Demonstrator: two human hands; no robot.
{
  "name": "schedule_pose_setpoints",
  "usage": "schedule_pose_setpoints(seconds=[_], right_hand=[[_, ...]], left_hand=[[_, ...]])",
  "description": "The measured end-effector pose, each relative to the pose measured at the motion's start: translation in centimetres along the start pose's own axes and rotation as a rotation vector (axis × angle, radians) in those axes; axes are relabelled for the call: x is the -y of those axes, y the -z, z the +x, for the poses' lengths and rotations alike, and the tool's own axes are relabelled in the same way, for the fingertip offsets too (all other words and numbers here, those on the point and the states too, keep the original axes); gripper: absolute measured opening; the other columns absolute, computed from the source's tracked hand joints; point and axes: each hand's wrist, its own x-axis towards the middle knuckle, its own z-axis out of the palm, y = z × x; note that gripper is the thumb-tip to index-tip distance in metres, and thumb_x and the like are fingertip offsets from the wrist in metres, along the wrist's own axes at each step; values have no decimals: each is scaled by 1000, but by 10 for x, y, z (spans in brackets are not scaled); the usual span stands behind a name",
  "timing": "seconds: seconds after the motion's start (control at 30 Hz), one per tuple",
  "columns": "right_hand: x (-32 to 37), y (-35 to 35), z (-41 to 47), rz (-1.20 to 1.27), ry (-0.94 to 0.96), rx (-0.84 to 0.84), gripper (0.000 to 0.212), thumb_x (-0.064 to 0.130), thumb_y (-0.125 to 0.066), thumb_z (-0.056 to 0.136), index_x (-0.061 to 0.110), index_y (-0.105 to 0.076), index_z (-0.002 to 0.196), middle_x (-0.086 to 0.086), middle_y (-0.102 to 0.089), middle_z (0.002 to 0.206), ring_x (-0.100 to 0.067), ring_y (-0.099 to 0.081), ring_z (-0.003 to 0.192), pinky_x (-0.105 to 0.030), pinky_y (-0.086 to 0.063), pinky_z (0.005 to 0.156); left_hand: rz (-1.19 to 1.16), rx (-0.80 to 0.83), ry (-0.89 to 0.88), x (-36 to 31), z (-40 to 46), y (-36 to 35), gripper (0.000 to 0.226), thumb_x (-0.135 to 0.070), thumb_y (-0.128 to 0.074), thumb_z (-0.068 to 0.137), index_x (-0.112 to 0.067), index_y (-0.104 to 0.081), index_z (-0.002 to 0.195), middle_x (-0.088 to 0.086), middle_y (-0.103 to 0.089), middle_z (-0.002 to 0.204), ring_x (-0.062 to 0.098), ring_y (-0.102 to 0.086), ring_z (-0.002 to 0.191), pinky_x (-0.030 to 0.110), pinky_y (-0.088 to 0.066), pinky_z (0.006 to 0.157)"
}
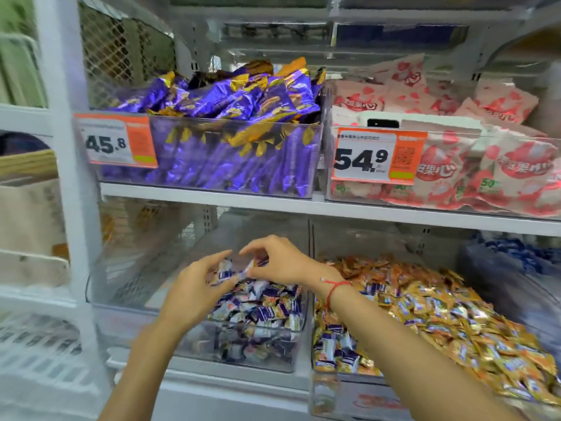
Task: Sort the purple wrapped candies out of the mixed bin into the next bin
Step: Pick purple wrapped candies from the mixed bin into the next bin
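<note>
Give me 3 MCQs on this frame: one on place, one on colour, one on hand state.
1. Both hands are over which bin?
A. lower left bin
B. upper right bin
C. lower right bin

2. What colour is the cord on the right wrist?
A. blue
B. red
C. green

3. What is the right hand doing?
A. lying flat on the shelf
B. hanging idle
C. pinching a wrapped candy

Answers:
A: the left hand and right hand meet above the lower left bin.
B: the cord is red.
C: its fingers close on a purple and white candy.
</note>
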Motion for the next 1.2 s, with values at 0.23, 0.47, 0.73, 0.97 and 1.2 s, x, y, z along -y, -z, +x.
schedule_pose_setpoints(seconds=[0.23, 0.47, 0.73, 0.97, 1.2], right_hand=[[-19, 27, -37, -136, 29, 30, 40, 22, -57, 96, 25, -54, 135, 7, -54, 139, -10, -47, 129, -27, -36, 107], [-56, 48, -124, -217, 34, -289, 25, 27, -58, 94, 41, -64, 114, 24, -59, 114, 1, -49, 111, -25, -43, 92], [-102, 46, -145, -173, -80, -256, 17, 27, -62, 92, 36, -73, 102, 22, -68, 105, 7, -60, 97, -29, -51, 90], [-131, 32, -132, -490, -146, -19, 34, 20, -54, 95, 35, -64, 124, 11, -59, 133, -14, -52, 123, -31, -46, 89], [-134, 54, -156, -62, -336, -380, 35, 19, -79, 79, 27, -63, 108, 8, -71, 95, 1, -68, 74, -24, -58, 71]], left_hand=[[39, -15, -57, 14, 0, 6, 42, -15, -47, 100, -28, -46, 141, -7, -39, 150, 22, -43, 134, 31, -33, 106], [-76, -218, -170, -22, -20, -7, 26, -25, -50, 99, -33, -60, 121, -19, -60, 118, 6, -57, 110, 26, -44, 89], [-99, 70, -312, -73, -31, -76, 45, -54, -31, 98, -40, -43, 138, -28, -36, 144, 5, -51, 120, 25, -40, 97], [-42, 73, -304, -77, -34, -74, 60, -63, -26, 86, -41, -41, 141, -29, -33, 145, 2, -52, 118, 26, -40, 99], [91, -95, -390, -82, -34, -72, 32, -40, -48, 96, -37, -57, 127, -26, -48, 136, -12, -37, 116, 11, -31, 90]])
